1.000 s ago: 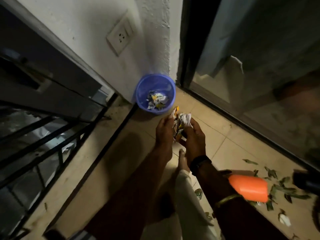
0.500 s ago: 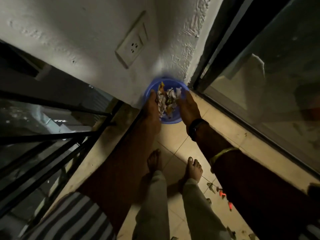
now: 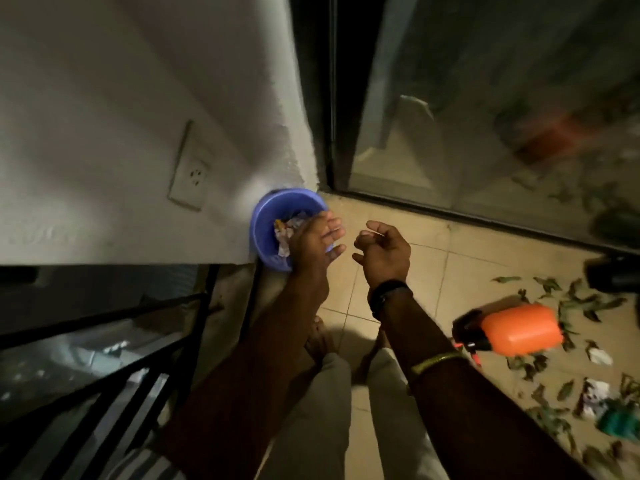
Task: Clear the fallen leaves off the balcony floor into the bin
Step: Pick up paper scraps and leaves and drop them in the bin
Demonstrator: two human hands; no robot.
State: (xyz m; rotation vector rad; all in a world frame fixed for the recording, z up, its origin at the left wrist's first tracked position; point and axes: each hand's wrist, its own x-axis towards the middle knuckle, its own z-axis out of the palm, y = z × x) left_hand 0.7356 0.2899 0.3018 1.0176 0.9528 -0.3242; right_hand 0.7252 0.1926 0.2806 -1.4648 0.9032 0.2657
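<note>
2 empty hands; bin (image 3: 266, 237) upright, mouth facing up.

Your blue bin (image 3: 268, 220) sits upright in the corner against the wall, with crumpled scraps and bits inside. The green leaves (image 3: 575, 299) are scattered on the tiled floor off to your right, well away from it.

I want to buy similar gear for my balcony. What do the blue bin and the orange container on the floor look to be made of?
The blue bin looks like moulded plastic: uniform colour, thin smooth wall, soft sheen. The orange container lying on the tiled floor also looks like plastic, smooth and slightly glossy with rounded corners; blur keeps me from being sure of either.
</note>
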